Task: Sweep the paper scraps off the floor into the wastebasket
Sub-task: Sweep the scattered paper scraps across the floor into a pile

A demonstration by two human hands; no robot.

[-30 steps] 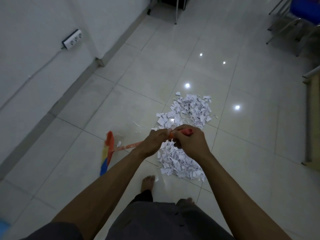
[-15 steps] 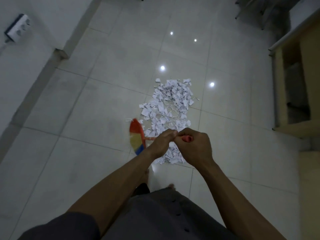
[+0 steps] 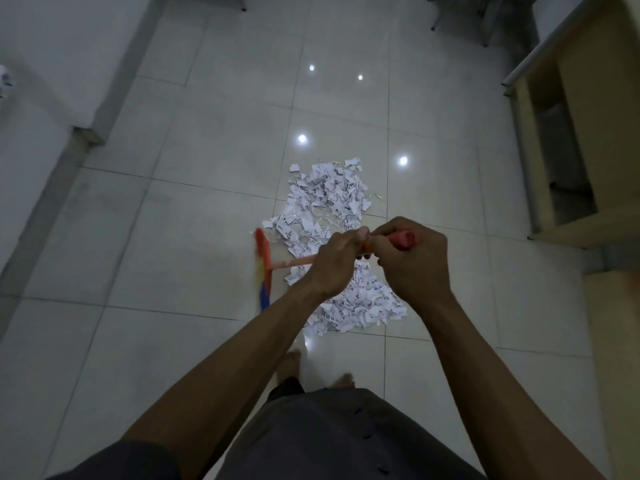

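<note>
Mid-sweep, we hold left grip (image 3: pixel 332 265) and right grip (image 3: pixel 412 261) clenched round the broom (image 3: pixel 294 262) handle, its head at the left edge of the paper scraps (image 3: pixel 329 199) on the floor (image 3: pixel 173 237), which we judge next need pushing toward the unseen wastebasket.

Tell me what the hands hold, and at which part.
The broom, at the upper end of its handle: the right hand grips it near the red tip, the left hand just below it.
</note>
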